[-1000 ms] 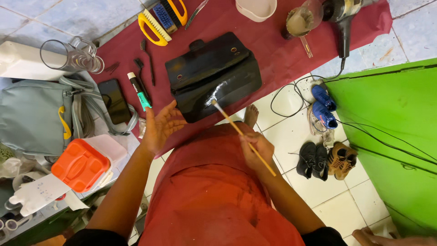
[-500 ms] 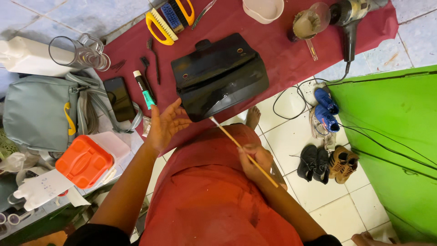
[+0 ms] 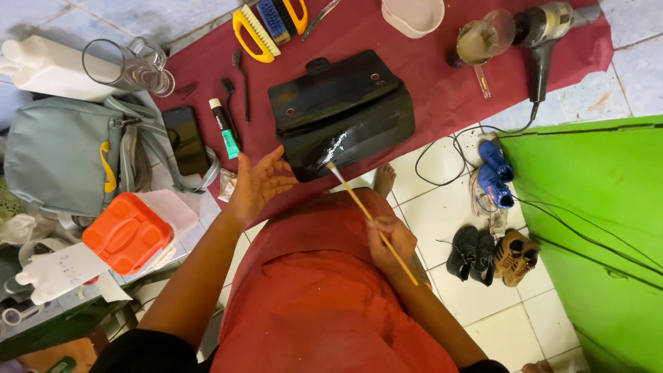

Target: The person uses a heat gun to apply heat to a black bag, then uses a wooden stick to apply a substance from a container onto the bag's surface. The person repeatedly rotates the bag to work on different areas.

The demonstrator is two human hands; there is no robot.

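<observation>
A black leather bag (image 3: 342, 114) lies on a dark red cloth (image 3: 428, 69), with a wet white smear near its lower edge. My right hand (image 3: 390, 242) grips a thin wooden-handled brush (image 3: 369, 217), its tip touching the bag's lower edge by the smear. My left hand (image 3: 259, 183) hovers open, palm up, just left of the bag and holds nothing. My lap is covered by a red apron (image 3: 324, 297).
On the cloth lie a small tube (image 3: 224, 128), thin brushes (image 3: 238, 86), yellow scrub brushes (image 3: 266, 24), a white bowl (image 3: 413, 15), a glass cup (image 3: 483, 38) and a hair dryer (image 3: 549, 34). A grey bag (image 3: 59, 155), phone (image 3: 185, 140), orange case (image 3: 124, 231), shoes (image 3: 494, 214) and green panel (image 3: 594, 235) surround me.
The brush tip has dropped from the bag's front face to its lower edge. My left hand has opened wider beside the bag.
</observation>
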